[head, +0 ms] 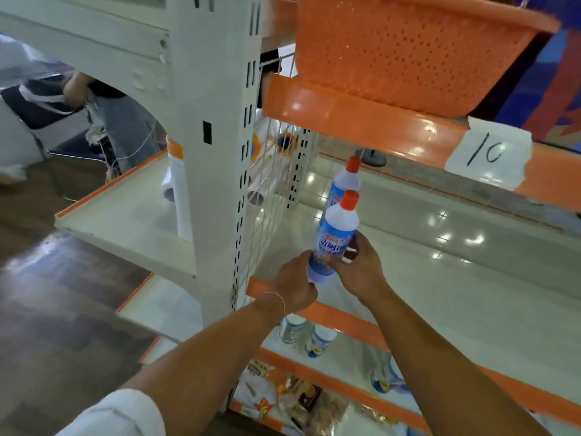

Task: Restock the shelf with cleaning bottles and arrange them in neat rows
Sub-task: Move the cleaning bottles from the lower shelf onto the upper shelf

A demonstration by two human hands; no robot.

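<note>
A white cleaning bottle (336, 228) with a red cap and blue label stands at the front left corner of the cream shelf (440, 278). My left hand (295, 284) grips its base from the left and my right hand (361, 269) holds its lower body from the right. Directly behind it stands a second identical bottle (345, 180), upright and close against the first. The rest of this shelf is bare to the right.
An orange perforated basket (408, 48) sits on the shelf above, beside a paper tag marked 10 (487, 152). A wire mesh panel (270, 190) closes the shelf's left end. More bottles (317, 338) stand one shelf down, with packaged goods (283, 394) below. A person (110, 111) sits behind the rack.
</note>
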